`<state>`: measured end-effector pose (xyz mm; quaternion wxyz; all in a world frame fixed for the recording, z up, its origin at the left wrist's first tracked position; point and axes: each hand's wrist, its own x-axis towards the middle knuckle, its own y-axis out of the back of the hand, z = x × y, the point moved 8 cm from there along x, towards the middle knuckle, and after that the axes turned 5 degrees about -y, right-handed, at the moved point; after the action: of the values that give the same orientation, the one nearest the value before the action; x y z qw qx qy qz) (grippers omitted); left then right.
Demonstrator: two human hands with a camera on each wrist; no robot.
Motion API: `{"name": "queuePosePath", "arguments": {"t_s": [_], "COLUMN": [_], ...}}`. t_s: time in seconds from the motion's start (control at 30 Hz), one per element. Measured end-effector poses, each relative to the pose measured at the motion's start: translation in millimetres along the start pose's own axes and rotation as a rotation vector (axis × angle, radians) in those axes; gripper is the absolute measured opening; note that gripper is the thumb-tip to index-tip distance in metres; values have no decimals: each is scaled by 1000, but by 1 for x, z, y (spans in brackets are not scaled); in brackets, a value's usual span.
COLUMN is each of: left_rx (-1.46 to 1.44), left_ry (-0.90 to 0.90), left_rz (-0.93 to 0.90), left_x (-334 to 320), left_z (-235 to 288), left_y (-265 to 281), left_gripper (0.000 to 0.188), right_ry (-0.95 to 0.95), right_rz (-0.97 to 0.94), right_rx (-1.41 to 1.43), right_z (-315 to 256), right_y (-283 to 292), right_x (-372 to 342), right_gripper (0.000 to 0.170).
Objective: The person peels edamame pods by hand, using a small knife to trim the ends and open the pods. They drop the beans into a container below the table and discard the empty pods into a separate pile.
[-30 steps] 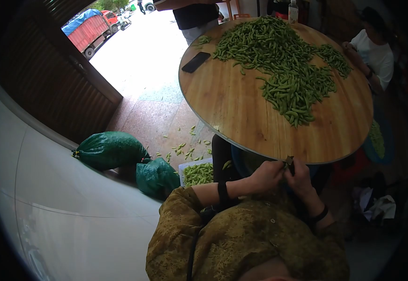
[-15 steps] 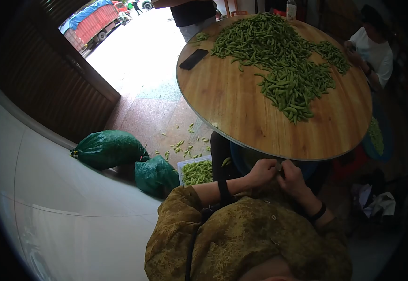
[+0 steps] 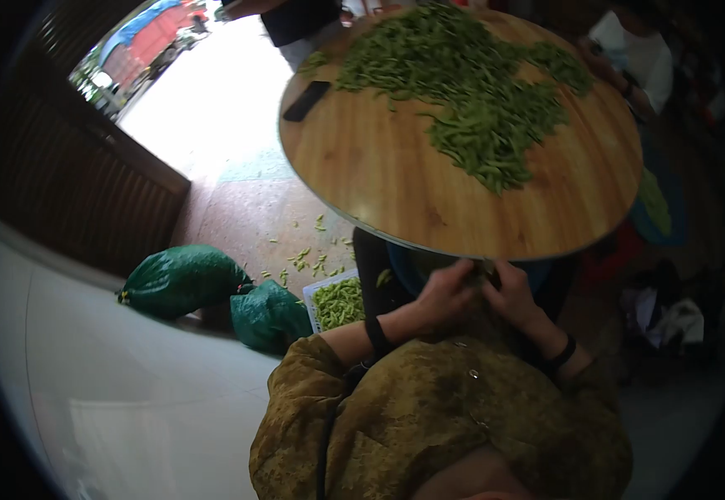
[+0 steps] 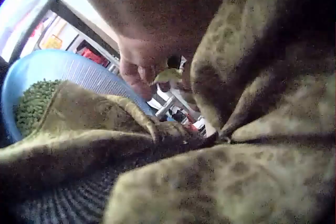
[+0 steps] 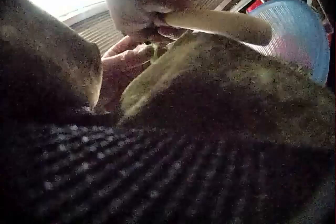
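Note:
My left hand (image 3: pixel 447 296) and right hand (image 3: pixel 514 296) meet just below the near edge of the round wooden table (image 3: pixel 362 179). Between their fingertips is a green bean pod (image 4: pixel 169 75), partly covered by fingers in the left wrist view. Both hands pinch it with curled fingers. A pale, round-ended rod shape (image 5: pixel 226 24) juts out of the right hand in the right wrist view; I cannot tell whether it is a finger or a handle. A large heap of green bean pods (image 3: pixel 495 125) covers the far half of the table.
A blue basin (image 3: pixel 408 268) sits under the table edge. The left wrist view shows a blue basket (image 4: pixel 68 64) with green beans. To the left are a white crate (image 3: pixel 308 293) of pods and two green sacks (image 3: pixel 183 279). A phone (image 3: pixel 306 101) lies on the table; people stand beyond.
The head view has shifted, so the table sits higher and further left. My hands stay together by the table edge, with the fingertips slightly further apart than half a second ago.

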<state>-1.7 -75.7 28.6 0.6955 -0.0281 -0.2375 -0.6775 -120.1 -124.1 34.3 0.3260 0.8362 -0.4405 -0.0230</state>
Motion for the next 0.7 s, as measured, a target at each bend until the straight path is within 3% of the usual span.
{"name": "queuePosePath", "arguments": {"t_s": [0.1,0.13,0.2,0.27,0.37,0.43,0.5,0.57,0.63,0.7], "left_rx": [85,199,388,702,794,740,693,762,973,1023], "left_ry": [-49,6,-16,175,-213,-44,-352,-227,-401,-445], "left_rz": [6,-59,-159,-450,-318,-301,-267,-262,-316,-261], "left_x": [1,-4,-10,-18,17,51,102,151,185,203], "left_z": [10,10,23,20,59,34,34,8,-11,-28], "left_y": [19,30,59,85,105,111,91,68,49,45], "left_gripper": [19,16,13,16,15,19,19,22,21,19], "right_ry": [26,-11,106,122,159,161,239,218,197,212], "right_rz": [15,37,-59,-42,-21,2,-7,-18,-40,-14], "right_rx": [4,1,-20,21,16,-46,-73,-43,-3,11], "right_z": [-14,-10,-16,-20,-20,-17,-25,-26,-24,-20], "right_y": [6,10,8,7,1,0,-1,1,4,8], "right_x": [4,4,5,5,3,4,5,6,3,1], "right_gripper": [22,22,24,24,24,24,24,23,23,20]}}
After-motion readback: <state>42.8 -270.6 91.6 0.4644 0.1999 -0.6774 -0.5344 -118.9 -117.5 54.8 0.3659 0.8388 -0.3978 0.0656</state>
